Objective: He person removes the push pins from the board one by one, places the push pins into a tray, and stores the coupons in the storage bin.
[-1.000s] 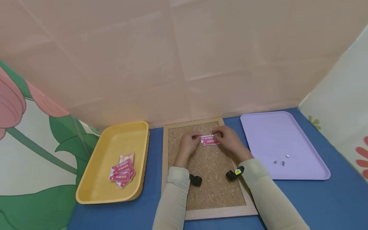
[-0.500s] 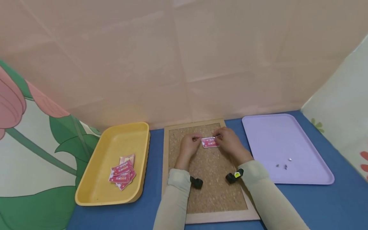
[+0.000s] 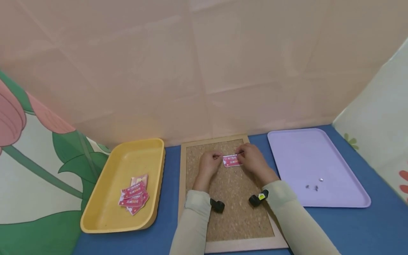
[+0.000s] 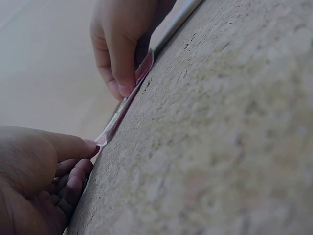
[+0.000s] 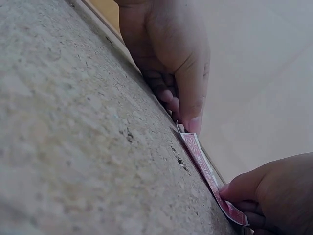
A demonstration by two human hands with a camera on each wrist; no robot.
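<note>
A small pink coupon (image 3: 231, 161) lies flat against the cork board (image 3: 237, 212), near its top. My left hand (image 3: 208, 164) pinches the coupon's left edge between thumb and finger. Seen from the left wrist, the coupon (image 4: 117, 120) bends slightly, its far end lifting off the cork. My right hand (image 3: 253, 161) covers the coupon's right part, its thumb and finger closed at the top edge on what looks like a thumbtack, mostly hidden by the fingertips. In the right wrist view, the right thumb (image 5: 239, 186) touches the coupon (image 5: 203, 166).
Left of the board stands a yellow tray (image 3: 105, 212) holding a loose pile of pink coupons (image 3: 134, 194). On the right, a lilac tray (image 3: 301, 152) bears a few small metal thumbtacks (image 3: 316, 188). A blue cloth (image 3: 172, 177) lies beneath, with a draped wall behind.
My right fingertips have moved slightly left and down along the coupon's top edge, hiding the silvery spot seen before. The left hand keeps its hold. The head view has shifted a little.
</note>
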